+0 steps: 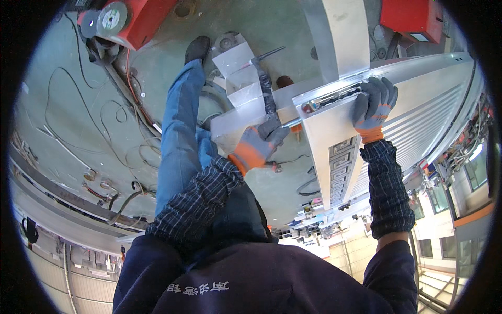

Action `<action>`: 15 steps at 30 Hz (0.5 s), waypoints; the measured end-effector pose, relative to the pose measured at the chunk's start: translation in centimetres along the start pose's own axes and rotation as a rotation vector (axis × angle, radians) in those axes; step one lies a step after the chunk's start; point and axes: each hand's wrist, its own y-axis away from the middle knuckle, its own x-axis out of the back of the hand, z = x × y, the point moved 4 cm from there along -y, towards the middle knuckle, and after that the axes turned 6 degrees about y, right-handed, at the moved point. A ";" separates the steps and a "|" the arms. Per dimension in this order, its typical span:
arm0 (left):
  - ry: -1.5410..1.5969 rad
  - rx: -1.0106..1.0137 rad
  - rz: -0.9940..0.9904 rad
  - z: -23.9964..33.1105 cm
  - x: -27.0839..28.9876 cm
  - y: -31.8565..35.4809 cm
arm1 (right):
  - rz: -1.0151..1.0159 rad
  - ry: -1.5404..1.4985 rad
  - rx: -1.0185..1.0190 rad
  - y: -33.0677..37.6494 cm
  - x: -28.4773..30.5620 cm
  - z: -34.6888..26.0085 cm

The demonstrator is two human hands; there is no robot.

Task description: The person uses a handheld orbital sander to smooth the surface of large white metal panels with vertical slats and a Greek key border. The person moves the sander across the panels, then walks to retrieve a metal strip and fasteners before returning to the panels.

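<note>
My left hand point(260, 142), in a grey and orange glove, is closed at the lower end of a black-wrapped handle point(265, 86). A thin, pointed metal bar point(271, 53) crosses the handle's far end, like a chipping hammer. A short bright rod point(293, 123) shows between this hand and the panel; what it belongs to is unclear. My right hand point(375, 107), gloved alike, has its fingers bent over the upper edge of a large silver metal panel point(327, 125) with ribs and a square pattern. Beside its fingers, a long slot point(334, 99) in that edge shows dark parts inside.
Silver box-shaped metal pieces point(243, 81) stand ahead of my left hand. A red machine with discs point(133, 23) is at the far left, another red box point(413, 20) at the far right. Cables point(78, 104) and a hose point(125, 204) lie on the green floor. My foot point(197, 49) is ahead.
</note>
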 end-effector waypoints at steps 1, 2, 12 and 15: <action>-0.077 -0.026 0.011 0.3 0.1 -0.4 | -0.012 0.020 0.012 -0.1 -0.1 0.0; -0.154 -0.088 0.007 0.7 -0.1 -0.6 | -0.024 0.040 0.024 -0.2 0.0 -0.1; -0.114 -0.292 0.080 1.4 -0.4 -1.0 | 0.017 0.033 0.086 -0.1 -0.1 -0.3; -0.230 -0.347 0.104 1.4 -0.6 -1.6 | 0.032 -0.012 0.089 -0.2 0.1 -0.6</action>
